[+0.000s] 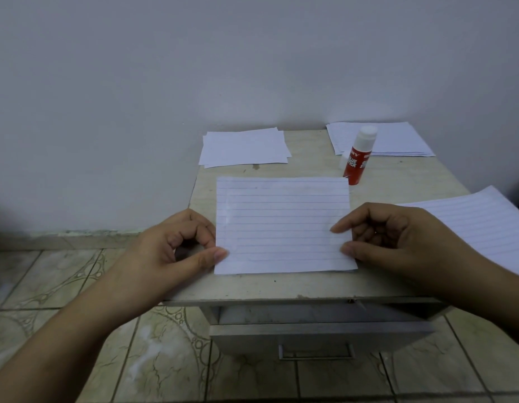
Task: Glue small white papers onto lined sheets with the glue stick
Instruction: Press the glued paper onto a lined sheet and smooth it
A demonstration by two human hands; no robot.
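A lined sheet lies flat in the middle of the small table. My left hand pinches its left edge near the lower corner between thumb and curled fingers. My right hand pinches the right edge the same way. A red glue stick with a white cap stands upright just beyond the sheet's far right corner. A small stack of plain white papers lies at the far left of the table.
A stack of lined sheets lies at the far right against the wall. Another lined sheet hangs over the table's right edge. Below the tabletop a drawer stands slightly open. Tiled floor lies to the left.
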